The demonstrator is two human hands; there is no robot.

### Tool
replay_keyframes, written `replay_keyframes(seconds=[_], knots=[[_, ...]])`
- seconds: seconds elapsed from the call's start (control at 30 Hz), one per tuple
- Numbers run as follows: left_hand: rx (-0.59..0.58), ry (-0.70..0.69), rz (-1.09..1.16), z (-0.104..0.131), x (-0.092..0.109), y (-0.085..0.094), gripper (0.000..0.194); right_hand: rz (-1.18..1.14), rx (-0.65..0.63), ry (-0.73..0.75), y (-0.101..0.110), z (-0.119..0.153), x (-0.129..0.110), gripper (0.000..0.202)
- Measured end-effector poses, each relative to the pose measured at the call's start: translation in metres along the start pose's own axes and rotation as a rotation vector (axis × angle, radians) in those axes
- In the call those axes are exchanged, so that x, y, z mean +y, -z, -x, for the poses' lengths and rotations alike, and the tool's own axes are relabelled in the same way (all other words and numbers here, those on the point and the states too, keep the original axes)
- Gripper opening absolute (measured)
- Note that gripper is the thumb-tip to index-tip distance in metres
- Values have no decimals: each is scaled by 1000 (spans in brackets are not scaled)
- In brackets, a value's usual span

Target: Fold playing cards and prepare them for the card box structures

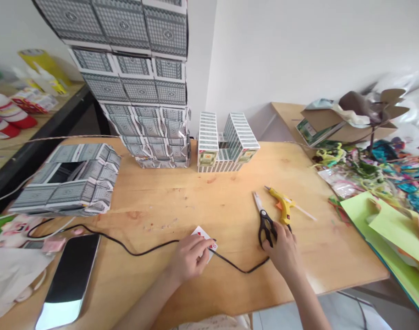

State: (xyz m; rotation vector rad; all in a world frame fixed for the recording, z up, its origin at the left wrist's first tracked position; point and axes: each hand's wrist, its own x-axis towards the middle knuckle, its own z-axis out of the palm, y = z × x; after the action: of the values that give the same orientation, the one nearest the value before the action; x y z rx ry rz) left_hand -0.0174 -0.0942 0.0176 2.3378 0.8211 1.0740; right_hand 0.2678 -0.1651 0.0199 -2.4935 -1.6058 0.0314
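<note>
My left hand (190,256) rests over a playing card (200,232) with red marks and a black cord (154,249), its fingers bent and closed; what they pinch is partly hidden. My right hand (283,250) is at the handles of black-handled scissors (263,221), which lie with blades pointing away; whether the fingers grip them is unclear. Just beyond lies a yellow glue gun (283,205) with a clear stick out of its back. The cord runs under my left hand and on to my right hand.
A tall tower of folded cards (144,87), a low card frame (72,195) and a small card structure (226,149) stand behind. A phone (70,279) lies left. Green paper (384,233) and coloured scraps (374,160) are at the right, with a cardboard box (357,121).
</note>
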Motion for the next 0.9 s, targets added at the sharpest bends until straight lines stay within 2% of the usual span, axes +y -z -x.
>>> replay_keyframes(seconds=[0.1,0.2,0.3,0.4,0.5,0.6,0.8,0.9], knots=[[-86,-19,-41,-20,5,-7,27,-136,-82,-55,12,5,-5,50],[-193,-15,-22,-51,12,-21,28,-267,-148,14,19,11,-7,43],[-315,-123,96,-81,20,-44,29,-320,-157,99,18,16,-10,41],[-396,-237,162,-100,27,-73,39,-291,-200,173,16,18,-15,33],[-492,-312,194,-107,28,-99,36,-219,-221,213,15,17,-18,30],[-527,-324,192,-108,25,-113,34,-149,-178,186,14,14,-19,31],[-522,-321,185,-101,19,-113,33,-194,-248,267,12,16,-17,31],[-514,-335,191,-102,16,-114,31,-171,-197,223,9,16,-21,32]])
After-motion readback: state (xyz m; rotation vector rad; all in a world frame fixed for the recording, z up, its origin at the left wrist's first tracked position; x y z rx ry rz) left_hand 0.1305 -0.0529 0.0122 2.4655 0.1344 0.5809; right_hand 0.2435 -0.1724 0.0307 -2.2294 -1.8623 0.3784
